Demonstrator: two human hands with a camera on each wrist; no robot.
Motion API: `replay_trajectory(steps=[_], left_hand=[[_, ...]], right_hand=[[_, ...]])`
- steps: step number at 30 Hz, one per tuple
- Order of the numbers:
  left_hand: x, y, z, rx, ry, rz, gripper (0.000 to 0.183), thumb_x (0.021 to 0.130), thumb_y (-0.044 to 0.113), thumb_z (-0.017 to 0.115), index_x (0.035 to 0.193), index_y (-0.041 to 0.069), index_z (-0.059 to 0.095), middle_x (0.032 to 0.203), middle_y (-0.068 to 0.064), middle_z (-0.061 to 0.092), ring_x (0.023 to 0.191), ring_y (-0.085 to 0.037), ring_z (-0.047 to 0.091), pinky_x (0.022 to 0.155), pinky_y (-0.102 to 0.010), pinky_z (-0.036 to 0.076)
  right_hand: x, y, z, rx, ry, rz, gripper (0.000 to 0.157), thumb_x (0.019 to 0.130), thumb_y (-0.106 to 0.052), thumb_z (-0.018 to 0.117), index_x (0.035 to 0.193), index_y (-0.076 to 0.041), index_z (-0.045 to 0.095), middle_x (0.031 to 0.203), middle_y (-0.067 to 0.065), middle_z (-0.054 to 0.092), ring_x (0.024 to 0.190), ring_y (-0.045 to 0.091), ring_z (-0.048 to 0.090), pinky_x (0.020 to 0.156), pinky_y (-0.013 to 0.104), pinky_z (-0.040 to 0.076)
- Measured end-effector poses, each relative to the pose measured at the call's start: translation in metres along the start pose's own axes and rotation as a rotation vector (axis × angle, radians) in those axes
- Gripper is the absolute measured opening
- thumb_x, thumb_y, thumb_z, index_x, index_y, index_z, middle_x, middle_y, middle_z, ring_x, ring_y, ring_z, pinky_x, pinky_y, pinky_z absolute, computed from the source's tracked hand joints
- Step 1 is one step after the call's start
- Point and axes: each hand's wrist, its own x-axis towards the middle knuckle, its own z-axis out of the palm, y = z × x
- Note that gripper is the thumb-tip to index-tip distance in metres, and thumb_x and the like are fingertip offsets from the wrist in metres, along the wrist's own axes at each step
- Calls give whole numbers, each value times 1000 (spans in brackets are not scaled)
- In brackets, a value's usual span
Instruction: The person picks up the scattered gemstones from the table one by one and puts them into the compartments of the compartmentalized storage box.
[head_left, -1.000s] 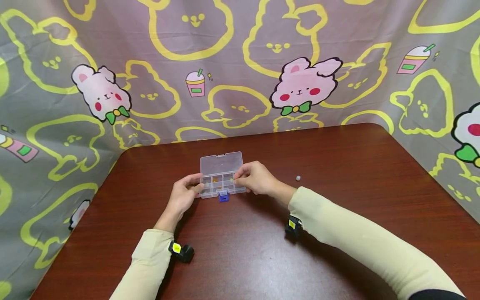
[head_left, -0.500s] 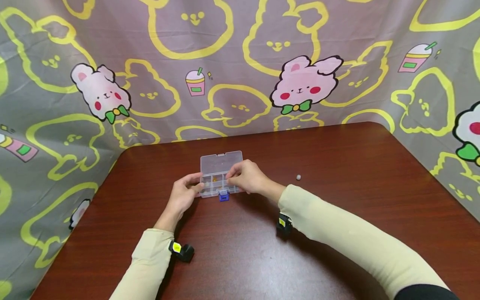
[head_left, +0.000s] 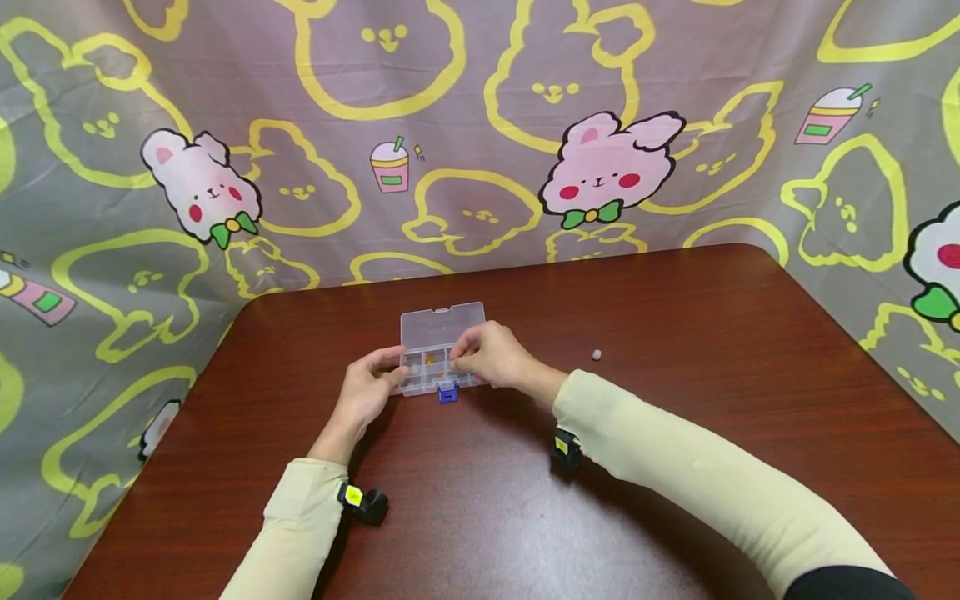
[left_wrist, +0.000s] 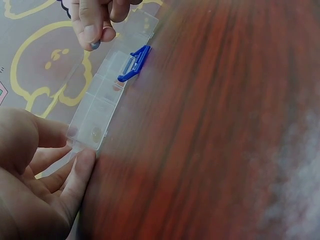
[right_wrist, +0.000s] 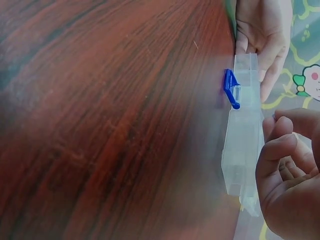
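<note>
A clear plastic compartment box (head_left: 412, 387) stands on the table with its lid (head_left: 442, 327) raised at the back and a blue latch (head_left: 447, 393) hanging at the front. My left hand (head_left: 365, 387) grips the box's left end, thumb in front and fingers behind. Above the right-hand compartments, my right hand (head_left: 497, 357) pinches a small blue-grey bead (left_wrist: 95, 45), seen in the left wrist view between thumb and fingertips. An orange piece (head_left: 430, 359) lies in a back compartment. The right hand hides part of the box's right side.
A small whitish bead (head_left: 597, 355) lies on the brown table (head_left: 675, 333) to the right of the box. Behind the table hangs a patterned curtain (head_left: 465, 100). Each wrist wears a black camera.
During the first half second my right hand moved a little left over the box, then stayed nearly still. The left hand and the box have kept their place.
</note>
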Motion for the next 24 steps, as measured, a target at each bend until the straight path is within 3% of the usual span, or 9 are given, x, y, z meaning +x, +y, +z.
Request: replay_trajectory(steps=[8, 17, 24], left_hand=[[0, 1, 0, -5, 9, 8, 37, 96, -2, 63, 133, -4, 61, 124, -26, 61, 89, -12, 63, 71, -19, 55], [-1, 0, 0, 16, 1, 6, 37, 96, 1, 63, 134, -3, 61, 125, -24, 61, 95, -19, 64, 73, -21, 55], [-1, 0, 0, 29, -1, 6, 38, 96, 1, 63, 134, -2, 61, 125, -23, 61, 97, -21, 62, 73, -21, 55]], right_hand=[[-1, 0, -3, 9, 2, -8, 7, 87, -8, 76, 92, -3, 74, 68, 8, 68, 43, 9, 50, 37, 21, 39], [-7, 6, -13, -1, 3, -19, 5, 88, -9, 75, 90, -6, 73, 72, 12, 69, 44, 11, 50, 38, 22, 40], [-14, 15, -25, 7, 0, -14, 4, 88, -9, 75, 90, -5, 73, 69, 15, 68, 48, 24, 58, 37, 22, 39]])
